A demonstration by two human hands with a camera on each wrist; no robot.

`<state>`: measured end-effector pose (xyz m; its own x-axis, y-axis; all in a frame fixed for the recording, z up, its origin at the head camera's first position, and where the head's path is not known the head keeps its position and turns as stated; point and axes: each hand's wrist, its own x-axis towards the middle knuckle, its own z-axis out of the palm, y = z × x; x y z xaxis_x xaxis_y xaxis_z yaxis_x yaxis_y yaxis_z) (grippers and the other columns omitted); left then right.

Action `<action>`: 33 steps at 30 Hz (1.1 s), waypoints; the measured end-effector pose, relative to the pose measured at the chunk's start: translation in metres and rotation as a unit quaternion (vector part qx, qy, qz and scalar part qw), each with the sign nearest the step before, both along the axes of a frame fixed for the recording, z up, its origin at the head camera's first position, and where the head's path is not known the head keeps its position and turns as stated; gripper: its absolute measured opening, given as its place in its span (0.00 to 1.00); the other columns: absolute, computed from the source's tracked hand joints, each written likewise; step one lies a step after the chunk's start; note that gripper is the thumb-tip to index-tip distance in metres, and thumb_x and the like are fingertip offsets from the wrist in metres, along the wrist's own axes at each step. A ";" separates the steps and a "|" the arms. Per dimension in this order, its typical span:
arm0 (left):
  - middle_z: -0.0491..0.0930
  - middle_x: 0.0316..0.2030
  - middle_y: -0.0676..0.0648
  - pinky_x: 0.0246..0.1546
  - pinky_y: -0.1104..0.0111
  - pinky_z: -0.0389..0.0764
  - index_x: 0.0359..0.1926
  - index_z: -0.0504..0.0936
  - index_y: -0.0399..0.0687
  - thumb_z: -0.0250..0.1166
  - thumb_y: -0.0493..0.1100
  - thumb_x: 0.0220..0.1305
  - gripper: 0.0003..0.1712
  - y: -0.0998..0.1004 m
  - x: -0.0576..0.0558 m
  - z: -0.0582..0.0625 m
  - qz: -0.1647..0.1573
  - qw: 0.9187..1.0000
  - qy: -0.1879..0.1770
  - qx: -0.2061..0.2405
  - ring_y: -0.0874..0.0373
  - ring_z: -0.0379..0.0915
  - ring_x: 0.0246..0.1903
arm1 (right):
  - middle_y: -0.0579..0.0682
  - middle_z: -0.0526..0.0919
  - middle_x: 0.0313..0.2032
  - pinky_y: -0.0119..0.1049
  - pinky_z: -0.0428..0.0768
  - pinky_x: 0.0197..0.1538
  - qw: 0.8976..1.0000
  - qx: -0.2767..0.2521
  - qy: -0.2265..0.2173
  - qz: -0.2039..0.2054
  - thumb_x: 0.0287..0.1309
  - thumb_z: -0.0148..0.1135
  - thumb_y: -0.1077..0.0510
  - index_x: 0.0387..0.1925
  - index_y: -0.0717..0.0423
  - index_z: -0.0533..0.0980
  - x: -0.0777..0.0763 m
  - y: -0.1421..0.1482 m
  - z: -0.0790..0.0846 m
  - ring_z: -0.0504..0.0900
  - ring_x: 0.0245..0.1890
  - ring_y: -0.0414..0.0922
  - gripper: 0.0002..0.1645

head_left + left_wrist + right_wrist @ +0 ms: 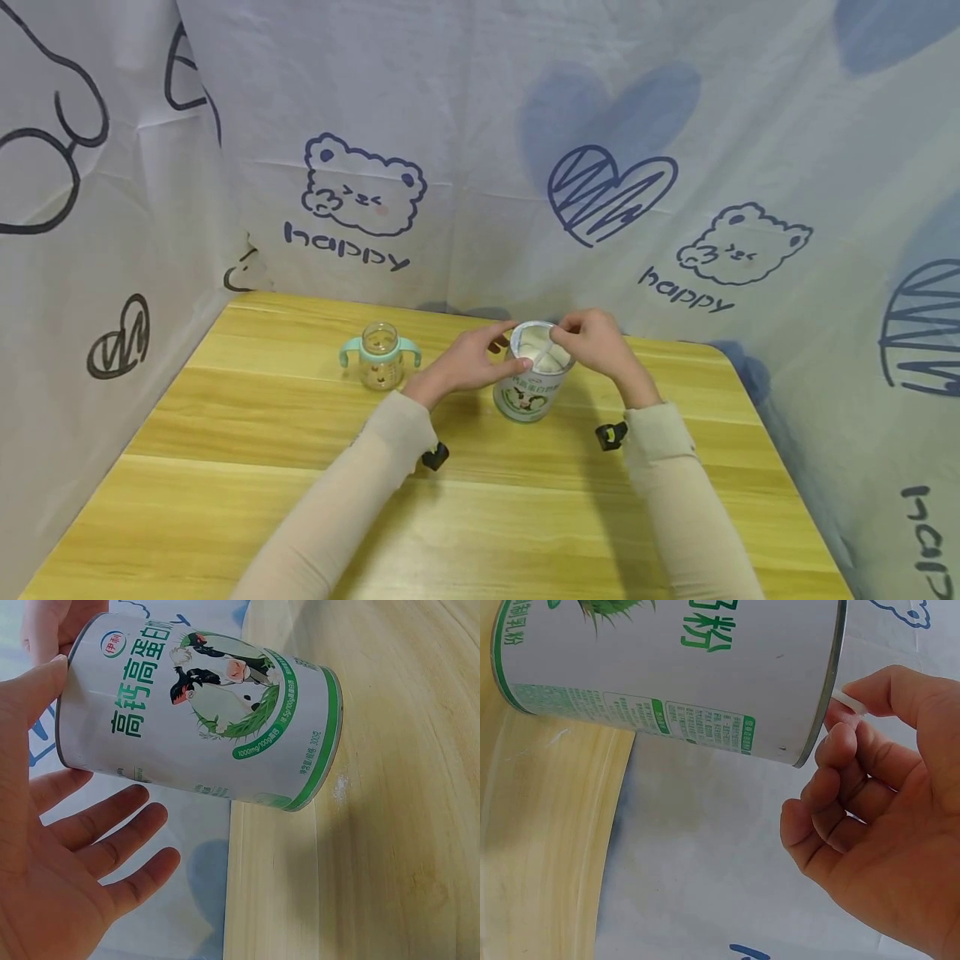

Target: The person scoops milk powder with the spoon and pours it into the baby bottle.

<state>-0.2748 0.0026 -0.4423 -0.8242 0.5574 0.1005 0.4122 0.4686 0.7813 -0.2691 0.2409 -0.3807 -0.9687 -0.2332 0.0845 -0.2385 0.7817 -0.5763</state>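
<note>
A white and green milk powder can (522, 398), with a cow on its label, stands on the table with its top uncovered and pale powder inside. My left hand (474, 360) grips the can's rim from the left between thumb and index finger. In the left wrist view, the other fingers of the left hand (97, 855) spread out beside the can. At the rim's right side, my right hand (596, 340) pinches the white handle of a scoop (850, 703) between thumb and forefinger. The scoop's lower end is down in the can and hard to make out.
A clear baby bottle (381, 367) with mint-green handles stands uncapped on the wooden table (480, 533), left of the can. A little spilled powder (341, 787) lies by the can's base. Printed white cloth (465, 125) hangs behind the table and at both sides.
</note>
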 end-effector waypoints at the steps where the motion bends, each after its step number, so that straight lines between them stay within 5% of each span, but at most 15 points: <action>1: 0.76 0.70 0.41 0.65 0.49 0.80 0.82 0.61 0.54 0.66 0.64 0.71 0.47 0.000 0.000 0.000 0.000 1.000 -0.001 -0.001 0.44 0.76 0.65 | 0.46 0.76 0.19 0.34 0.70 0.25 1.000 -0.002 0.000 0.001 0.65 0.60 0.57 0.22 0.56 0.81 0.000 0.001 0.000 0.70 0.20 0.43 0.15; 11: 0.76 0.69 0.40 0.66 0.48 0.80 0.82 0.61 0.57 0.65 0.65 0.71 0.46 0.001 0.000 -0.001 0.003 1.000 -0.005 0.001 0.44 0.76 0.65 | 0.51 0.79 0.25 0.34 0.71 0.27 0.999 -0.031 -0.004 -0.030 0.69 0.57 0.56 0.36 0.66 0.85 0.001 0.008 -0.002 0.71 0.24 0.44 0.17; 19: 0.77 0.68 0.39 0.66 0.47 0.80 0.83 0.60 0.57 0.64 0.67 0.71 0.47 0.001 0.000 -0.003 0.003 1.000 -0.005 0.000 0.43 0.76 0.65 | 0.57 0.85 0.33 0.36 0.75 0.34 0.998 -0.029 0.008 -0.062 0.71 0.57 0.54 0.39 0.64 0.86 0.002 0.013 -0.002 0.76 0.31 0.48 0.18; 33: 0.77 0.68 0.39 0.67 0.47 0.79 0.82 0.60 0.57 0.65 0.66 0.71 0.47 0.001 -0.001 -0.003 0.000 1.000 -0.003 0.001 0.43 0.76 0.65 | 0.61 0.88 0.43 0.41 0.81 0.43 0.998 -0.023 0.007 -0.054 0.75 0.56 0.51 0.48 0.63 0.86 0.005 0.018 -0.002 0.81 0.40 0.53 0.20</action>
